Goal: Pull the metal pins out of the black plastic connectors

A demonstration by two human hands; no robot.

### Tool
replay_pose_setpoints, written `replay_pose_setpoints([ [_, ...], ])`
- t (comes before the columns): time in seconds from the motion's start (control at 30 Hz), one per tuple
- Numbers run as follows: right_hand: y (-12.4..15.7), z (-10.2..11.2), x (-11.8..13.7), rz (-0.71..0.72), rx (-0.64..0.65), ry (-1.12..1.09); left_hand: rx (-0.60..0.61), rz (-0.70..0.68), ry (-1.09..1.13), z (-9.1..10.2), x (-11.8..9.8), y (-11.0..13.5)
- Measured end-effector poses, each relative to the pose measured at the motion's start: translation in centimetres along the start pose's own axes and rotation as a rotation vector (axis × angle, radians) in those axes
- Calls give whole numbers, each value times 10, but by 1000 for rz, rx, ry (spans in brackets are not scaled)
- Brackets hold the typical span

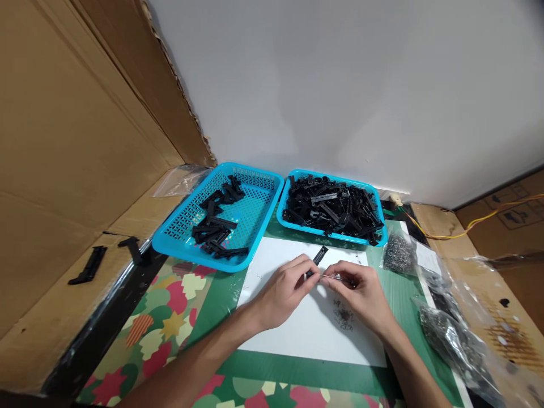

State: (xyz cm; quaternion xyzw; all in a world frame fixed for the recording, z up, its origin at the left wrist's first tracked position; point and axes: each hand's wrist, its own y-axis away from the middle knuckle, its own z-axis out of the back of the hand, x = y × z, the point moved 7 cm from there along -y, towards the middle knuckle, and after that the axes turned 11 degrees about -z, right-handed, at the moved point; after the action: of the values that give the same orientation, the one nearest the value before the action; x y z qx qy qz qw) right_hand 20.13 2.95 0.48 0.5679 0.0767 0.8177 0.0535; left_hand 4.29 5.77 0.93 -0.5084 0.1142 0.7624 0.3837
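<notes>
Black plastic, a slim bar of it, was pinched in the fingertips of the left hand (pixel 285 290). This black plastic piece (pixel 319 256) sat above the white sheet (pixel 297 334) on the worktop (pixel 204 294), its long axis slanting up and away from the person toward the right-hand blue basket (pixel 331 237); only its near end was gripped. The right hand (pixel 361 292) was closed on a thin metal pin (pixel 331 276), which lay almost level and pointed leftward. Its tip met the piece's near end right beside the left fingertips (whether it was already touching could not be told). Both hands were close together, knuckles nearly facing, with the piece slightly nearer the left. A small heap of metal bits (pixel 343 316) lay on the sheet under the right wrist. The left-hand blue basket (pixel 170 249) held fewer black parts than its neighbour.
</notes>
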Motion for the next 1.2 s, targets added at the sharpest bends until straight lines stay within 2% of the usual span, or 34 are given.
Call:
replay_pose_setpoints([
  [0.23,-1,-6,-3,-61,10,-77,-16,27,19,0,3,-1],
  [0.37,-4,10,-12,-88,-123,-140,-10,63,54,-2,7,2],
  [0.47,-4,25,-18,-127,-190,-89,-6,104,51,-4,13,5],
  [0.6,-6,29,-23,-178,-113,42,63,84,-106,-10,16,4],
  [0.8,-9,18,-28,-177,-16,186,72,-7,-200,-10,11,0],
  [1.0,-11,13,-31,-163,-43,264,105,-67,-177,-13,7,-2],
  [1.2,-11,13,-27,-132,-45,256,69,-39,-187,-11,12,-2],
])
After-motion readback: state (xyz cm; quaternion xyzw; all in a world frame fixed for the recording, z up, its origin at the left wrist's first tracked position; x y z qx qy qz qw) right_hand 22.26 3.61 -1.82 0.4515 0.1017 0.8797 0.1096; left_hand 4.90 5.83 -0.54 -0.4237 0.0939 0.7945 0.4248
